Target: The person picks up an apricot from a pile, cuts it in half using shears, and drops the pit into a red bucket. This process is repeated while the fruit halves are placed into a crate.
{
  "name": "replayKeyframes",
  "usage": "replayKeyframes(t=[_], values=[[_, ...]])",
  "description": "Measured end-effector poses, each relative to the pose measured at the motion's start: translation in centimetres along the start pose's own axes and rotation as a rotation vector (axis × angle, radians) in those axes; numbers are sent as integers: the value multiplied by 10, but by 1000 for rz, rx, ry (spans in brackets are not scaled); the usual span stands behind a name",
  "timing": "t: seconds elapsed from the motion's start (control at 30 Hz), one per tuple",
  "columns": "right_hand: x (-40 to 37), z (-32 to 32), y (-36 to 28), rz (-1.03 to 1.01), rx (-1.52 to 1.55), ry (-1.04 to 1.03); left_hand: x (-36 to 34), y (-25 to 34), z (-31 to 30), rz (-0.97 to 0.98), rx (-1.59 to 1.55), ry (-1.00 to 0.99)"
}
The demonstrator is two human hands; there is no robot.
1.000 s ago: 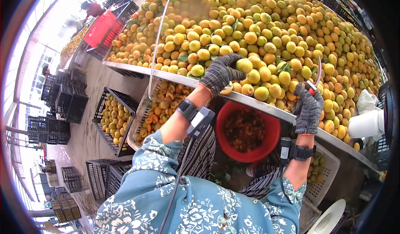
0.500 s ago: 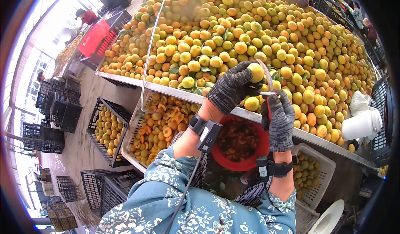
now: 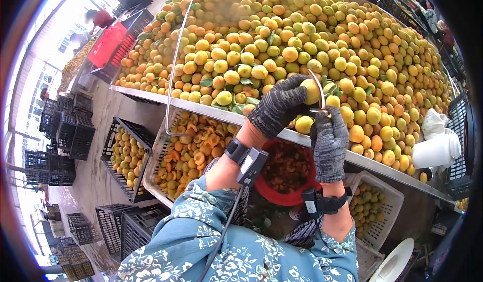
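- Your left hand (image 3: pixel 276 107), in its grey knit glove, was clamped on one apricot (image 3: pixel 311 92); fingers curled over the fruit's far side, thumb under it, so the fruit sat at the fingertips, off to the hand's right and a little further from you than the palm.
- Your right hand (image 3: pixel 329 142) was closed in a fist around the grip of a thin blade (image 3: pixel 319 90); the fist sat just below the apricot and nearer to you, its knuckles close against the left hand's fingertips.
- The blade's long axis ran up and away from the right fist, curving slightly leftward at the tip; it lay along the right flank of the held apricot, touching it or just beside it; whether the edge had entered the flesh I cannot tell.
- Of the two hands the left already had the fruit; the right reached it only through the blade.
- Beyond both hands, away from you, lay the heap of apricots (image 3: pixel 302 25) on the table; its metal edge (image 3: pixel 191 106) passed beneath your left wrist.
- Below the hands, between your forearms, stood a red bucket (image 3: pixel 274 194); to the left of your left forearm a white crate (image 3: pixel 152 174) of halved fruit; to the right of your right wrist a white basket (image 3: pixel 390 209).
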State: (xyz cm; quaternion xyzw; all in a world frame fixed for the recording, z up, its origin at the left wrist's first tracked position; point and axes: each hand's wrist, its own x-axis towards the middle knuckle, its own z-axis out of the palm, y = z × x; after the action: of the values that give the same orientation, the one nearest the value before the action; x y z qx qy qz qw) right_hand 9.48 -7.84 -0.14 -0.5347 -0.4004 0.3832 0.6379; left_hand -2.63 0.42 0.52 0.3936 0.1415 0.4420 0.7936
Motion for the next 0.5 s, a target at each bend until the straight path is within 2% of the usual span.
replayKeyframes(t=[0.27,0.33,0.4,0.5], values=[[9,-2,1,74,36,-35,3,-13,1,8,296,52],[7,-4,6,51,-10,-47,4,-15,9,120,526,70],[5,1,12,-113,-171,62,2,-19,8,122,536,70],[3,2,13,-85,-190,39,0,-25,12,199,430,166]])
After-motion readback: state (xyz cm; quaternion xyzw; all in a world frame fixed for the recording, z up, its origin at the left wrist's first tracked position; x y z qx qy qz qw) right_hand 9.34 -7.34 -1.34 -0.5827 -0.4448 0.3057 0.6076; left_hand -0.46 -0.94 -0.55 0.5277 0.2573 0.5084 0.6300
